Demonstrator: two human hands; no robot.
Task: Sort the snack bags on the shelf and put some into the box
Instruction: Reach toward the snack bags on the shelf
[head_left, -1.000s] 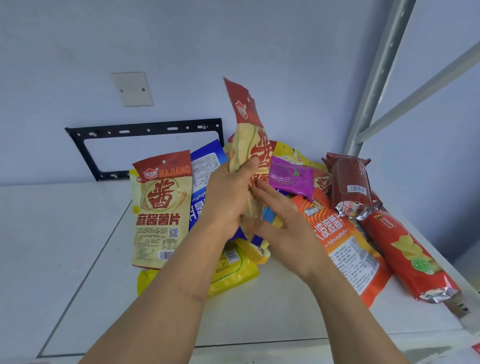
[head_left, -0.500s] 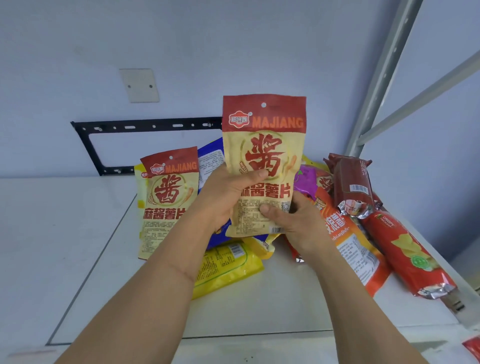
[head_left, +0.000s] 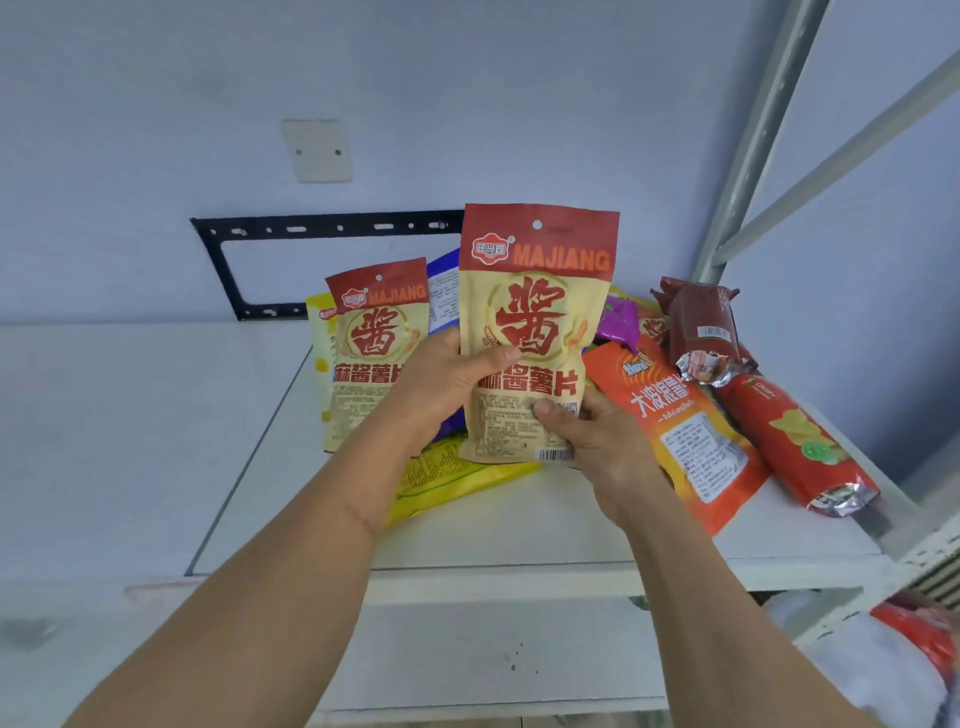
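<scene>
I hold a beige and red MAJIANG chip bag (head_left: 535, 322) upright above the white shelf (head_left: 519, 525), its front facing me. My left hand (head_left: 447, 384) grips its left edge, thumb across the front. My right hand (head_left: 592, 431) pinches its lower right corner. A second MAJIANG bag (head_left: 371, 338) leans behind my left hand. An orange bag (head_left: 680, 426), a yellow bag (head_left: 447, 483), a blue bag (head_left: 441, 291) and a purple bag (head_left: 615, 319) lie in the pile. No box is in view.
Two red tube-shaped packs (head_left: 701, 322) (head_left: 795, 441) lie at the shelf's right end, beside the grey metal upright (head_left: 753, 140). A black bracket (head_left: 322, 228) is fixed on the back wall. Below the shelf edge at lower right sits something red and white (head_left: 914, 639).
The bag went from twisted edge-on in my hands to flat and facing me. It now sits a little lower and closer, and the view has tilted down to show the shelf's front edge.
</scene>
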